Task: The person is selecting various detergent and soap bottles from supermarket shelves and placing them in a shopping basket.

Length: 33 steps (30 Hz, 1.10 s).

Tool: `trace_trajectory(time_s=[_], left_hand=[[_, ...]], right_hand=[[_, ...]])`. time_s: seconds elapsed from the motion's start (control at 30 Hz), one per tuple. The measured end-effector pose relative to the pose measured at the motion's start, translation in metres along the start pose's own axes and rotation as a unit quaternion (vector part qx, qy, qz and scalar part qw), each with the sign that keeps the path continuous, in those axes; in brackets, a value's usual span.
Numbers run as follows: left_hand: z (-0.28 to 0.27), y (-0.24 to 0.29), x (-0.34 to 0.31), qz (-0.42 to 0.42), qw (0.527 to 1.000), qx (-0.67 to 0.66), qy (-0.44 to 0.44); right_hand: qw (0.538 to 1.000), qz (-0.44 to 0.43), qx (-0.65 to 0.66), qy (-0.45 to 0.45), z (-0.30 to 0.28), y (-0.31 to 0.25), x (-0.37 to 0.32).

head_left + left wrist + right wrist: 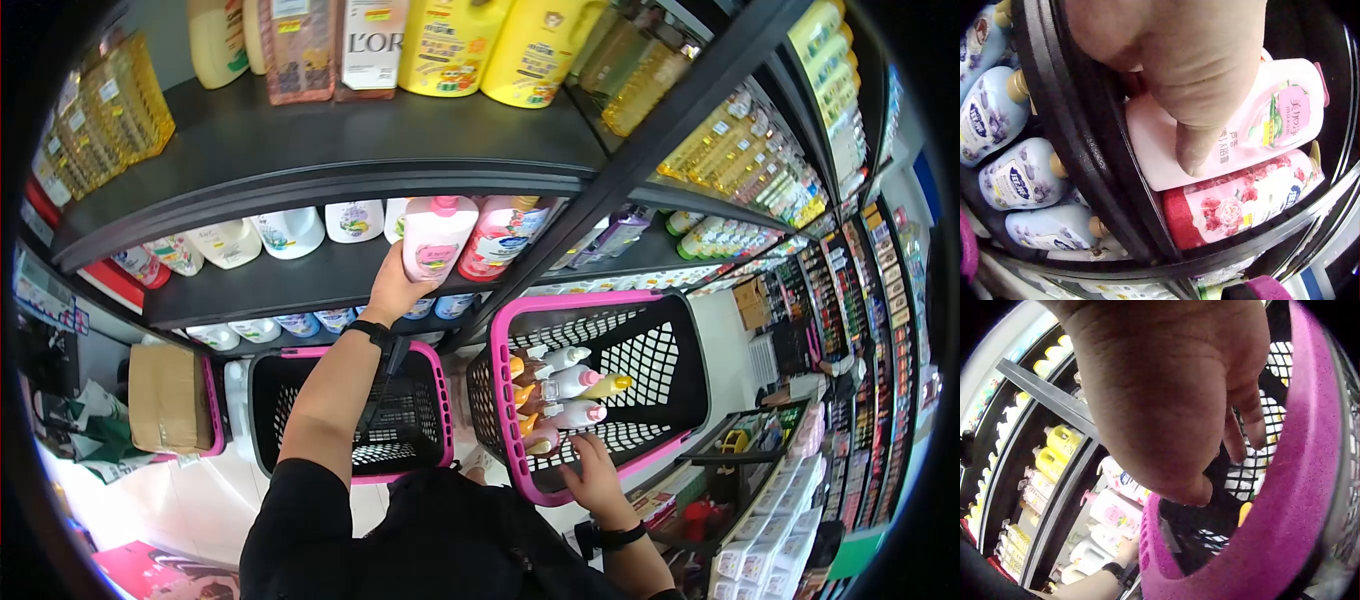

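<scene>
My left hand (397, 288) grips a pale pink pump bottle of body wash (436, 245) at the front of the lower shelf. In the left wrist view the thumb lies across the face of this pink bottle (1272, 112), near its base; the other fingers are hidden behind. Right beside it stands a red and pink bottle with printed roses (1229, 209). My right hand (597, 478) hangs over the near side of a black shopping basket (690, 350) with a pink rim, its fingers loosely bent and holding nothing. Several bottles (578, 382) stand grouped inside that basket.
A second black basket (440, 400) stands left of the first, with a cardboard box (165, 398) further left. Yellow jugs (455, 45) line the shelf above, whose dark front edge (330, 187) overhangs the lower one. Blue bottles (1022, 175) fill the shelf below.
</scene>
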State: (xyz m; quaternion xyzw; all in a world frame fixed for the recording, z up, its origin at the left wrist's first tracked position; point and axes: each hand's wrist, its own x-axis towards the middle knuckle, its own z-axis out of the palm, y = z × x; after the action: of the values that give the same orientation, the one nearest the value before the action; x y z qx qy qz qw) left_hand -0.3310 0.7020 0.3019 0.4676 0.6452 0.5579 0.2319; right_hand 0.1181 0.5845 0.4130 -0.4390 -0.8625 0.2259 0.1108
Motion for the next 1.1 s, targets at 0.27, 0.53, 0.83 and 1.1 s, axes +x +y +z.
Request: trace_trajectory(time_s=[0.27,0.53,0.83,1.1], left_hand=[[0.006,-0.006,0.004,-0.047,0.998,0.045,-0.023],[0.013,-0.022,0.008,0.017,0.999,-0.042,-0.024],[0.026,-0.056,-0.058,0.009,0.989,0.036,0.143],[0.023,-0.089,-0.314,-0.343,0.934,-0.065,-0.072]], right_hand=[[0.994,0.047,-0.034,0.089,0.025,0.028,-0.039],[0.994,0.047,-0.026,0.097,0.023,0.024,-0.040],[0.968,0.002,0.159,-0.193,-0.009,0.071,-0.023],[0.926,0.099,-0.056,-0.361,-0.085,0.197,0.109]])
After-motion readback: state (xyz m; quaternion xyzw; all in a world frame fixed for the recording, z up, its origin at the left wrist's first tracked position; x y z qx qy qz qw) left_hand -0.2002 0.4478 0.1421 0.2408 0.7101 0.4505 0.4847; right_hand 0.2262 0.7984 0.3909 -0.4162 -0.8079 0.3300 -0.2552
